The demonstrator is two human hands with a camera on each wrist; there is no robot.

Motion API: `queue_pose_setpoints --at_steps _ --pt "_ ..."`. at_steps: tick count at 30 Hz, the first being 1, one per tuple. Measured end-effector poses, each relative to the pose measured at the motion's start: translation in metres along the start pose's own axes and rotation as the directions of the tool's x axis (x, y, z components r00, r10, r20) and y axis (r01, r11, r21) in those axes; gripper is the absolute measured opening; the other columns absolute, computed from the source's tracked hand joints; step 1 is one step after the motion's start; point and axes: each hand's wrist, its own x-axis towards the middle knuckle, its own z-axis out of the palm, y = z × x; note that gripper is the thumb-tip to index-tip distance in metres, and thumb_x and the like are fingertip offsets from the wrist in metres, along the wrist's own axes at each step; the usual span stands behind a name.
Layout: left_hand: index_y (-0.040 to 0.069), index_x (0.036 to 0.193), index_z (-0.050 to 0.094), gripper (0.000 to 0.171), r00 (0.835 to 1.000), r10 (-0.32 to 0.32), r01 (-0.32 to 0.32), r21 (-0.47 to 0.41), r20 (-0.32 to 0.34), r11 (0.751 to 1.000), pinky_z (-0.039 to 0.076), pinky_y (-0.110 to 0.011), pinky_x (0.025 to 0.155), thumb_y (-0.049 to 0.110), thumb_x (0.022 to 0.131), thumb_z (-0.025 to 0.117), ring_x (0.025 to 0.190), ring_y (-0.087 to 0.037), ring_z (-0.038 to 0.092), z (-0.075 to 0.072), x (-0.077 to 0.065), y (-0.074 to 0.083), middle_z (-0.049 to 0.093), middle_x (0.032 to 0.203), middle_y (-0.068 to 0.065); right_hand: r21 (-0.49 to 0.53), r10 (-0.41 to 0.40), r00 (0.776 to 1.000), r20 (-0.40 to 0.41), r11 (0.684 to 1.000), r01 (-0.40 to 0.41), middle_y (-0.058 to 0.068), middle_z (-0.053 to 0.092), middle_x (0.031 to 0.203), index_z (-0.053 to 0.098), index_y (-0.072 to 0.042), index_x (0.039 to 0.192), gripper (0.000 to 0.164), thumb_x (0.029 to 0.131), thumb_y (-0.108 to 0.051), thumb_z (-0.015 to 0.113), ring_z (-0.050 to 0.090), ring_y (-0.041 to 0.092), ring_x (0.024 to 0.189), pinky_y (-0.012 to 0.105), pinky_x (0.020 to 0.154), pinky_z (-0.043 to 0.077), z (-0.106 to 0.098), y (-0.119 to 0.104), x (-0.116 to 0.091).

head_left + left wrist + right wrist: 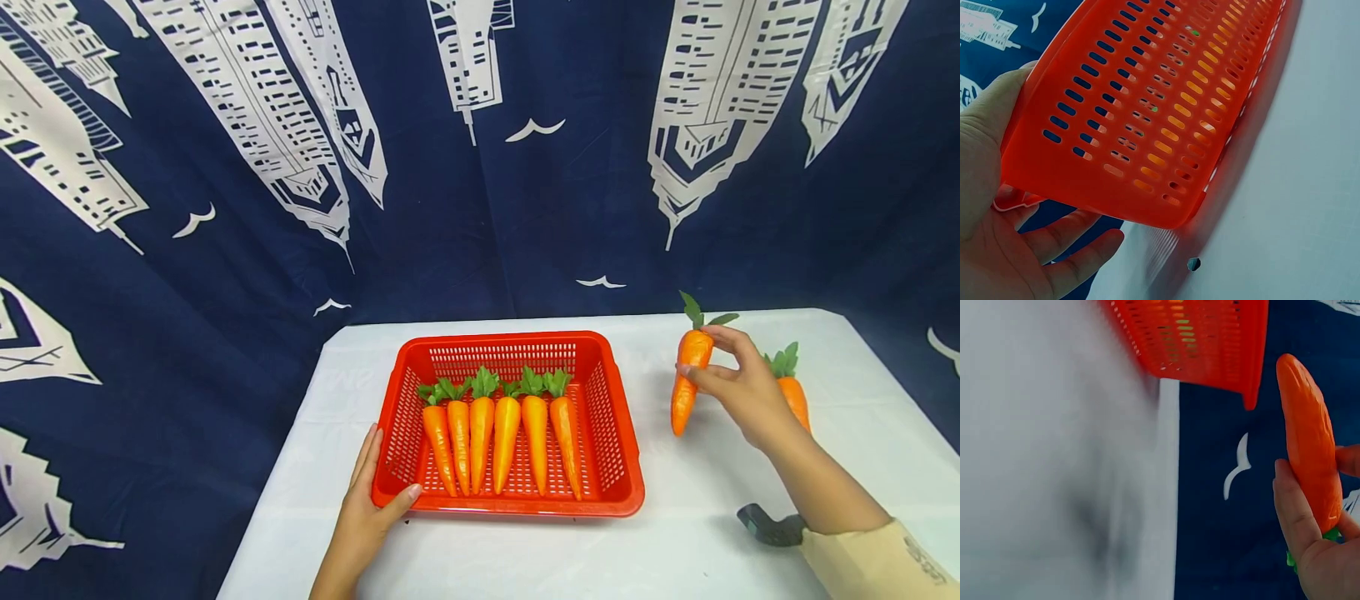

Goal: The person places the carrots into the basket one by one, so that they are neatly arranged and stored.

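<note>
My right hand (738, 387) pinches an orange carrot (683, 408) near its leafy top, above the white table to the right of the basket. The carrot's tip points down in the head view. Several carrots (507, 437) lie side by side in a red plastic basket (517, 505), green leaves toward the far side. My left hand (365, 508) rests at the basket's near left corner, thumb on the front rim and straight fingers along the left side. In the left wrist view, the fingers (1063, 237) spread beside the basket's perforated wall (1110, 181).
Another carrot (793, 400) lies on the white table (690, 517) at the right, partly hidden by my right forearm. A dark curved object (768, 527) sits at my right sleeve. Behind the table hangs a navy cloth (480, 250) with white building prints.
</note>
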Motion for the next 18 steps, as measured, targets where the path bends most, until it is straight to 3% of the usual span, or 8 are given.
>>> queue_pose_setpoints --at_steps 4,8,10,12,15,18 --pt "0.033 0.162 0.019 0.1 1.0 -0.009 0.009 0.017 0.001 1.0 0.019 -0.052 0.123 0.032 0.084 0.082 0.156 -0.016 0.014 0.0 0.001 0.001 0.011 0.169 0.015 -0.026 -0.037 0.999 0.03 0.999 0.038 0.026 0.027 0.159 0.029 -0.025 0.159 0.076 0.096 -0.036 0.07 0.058 -0.019 0.09 0.018 0.076 0.058 0.002 -0.014 -0.002" --pt "0.034 0.162 0.019 0.1 1.0 -0.013 0.013 0.015 0.003 1.0 0.019 -0.051 0.123 0.032 0.084 0.083 0.155 -0.015 0.015 0.0 0.001 0.002 0.011 0.169 0.015 -0.063 -0.059 0.997 0.048 0.996 0.062 0.02 0.031 0.158 0.032 -0.031 0.158 0.074 0.095 -0.039 0.07 0.059 -0.012 0.097 0.039 0.087 0.061 0.005 -0.03 -0.005" --pt "0.033 0.162 0.019 0.1 1.0 -0.009 0.009 0.007 0.002 1.0 0.019 -0.051 0.123 0.032 0.084 0.082 0.156 -0.016 0.015 0.0 0.0 0.002 0.011 0.169 0.015 -0.071 -0.078 0.995 0.058 0.994 0.082 0.018 0.032 0.158 0.033 -0.031 0.158 0.073 0.095 -0.039 0.07 0.059 -0.009 0.1 0.042 0.089 0.06 0.008 -0.037 -0.006" --pt "0.034 0.162 0.019 0.1 1.0 -0.011 0.011 0.003 0.0 1.0 0.019 -0.052 0.124 0.032 0.085 0.082 0.156 -0.017 0.014 0.0 0.0 0.002 0.011 0.169 0.015 -0.045 -0.11 0.992 0.068 0.992 0.114 0.017 0.032 0.157 0.034 -0.03 0.157 0.072 0.096 -0.036 0.07 0.06 -0.008 0.101 0.036 0.088 0.06 0.011 -0.044 -0.006" --pt "0.033 0.162 0.019 0.099 1.0 -0.012 0.012 -0.004 0.0 1.0 0.019 -0.054 0.124 0.033 0.085 0.082 0.157 -0.019 0.014 -0.001 -0.001 0.002 0.01 0.169 0.014 0.006 -0.157 0.985 0.074 0.988 0.157 0.015 0.033 0.155 0.035 -0.028 0.156 0.07 0.096 -0.032 0.07 0.061 -0.011 0.099 0.017 0.082 0.057 0.017 -0.052 -0.006" --pt "0.033 0.162 0.019 0.099 1.0 -0.017 0.017 -0.004 0.003 1.0 0.02 -0.054 0.124 0.033 0.085 0.081 0.157 -0.02 0.014 -0.001 -0.002 0.002 0.01 0.169 0.014 0.051 -0.201 0.977 0.077 0.979 0.197 0.014 0.035 0.154 0.035 -0.027 0.156 0.068 0.097 -0.028 0.07 0.062 -0.012 0.1 0.012 0.081 0.054 0.024 -0.059 -0.005"
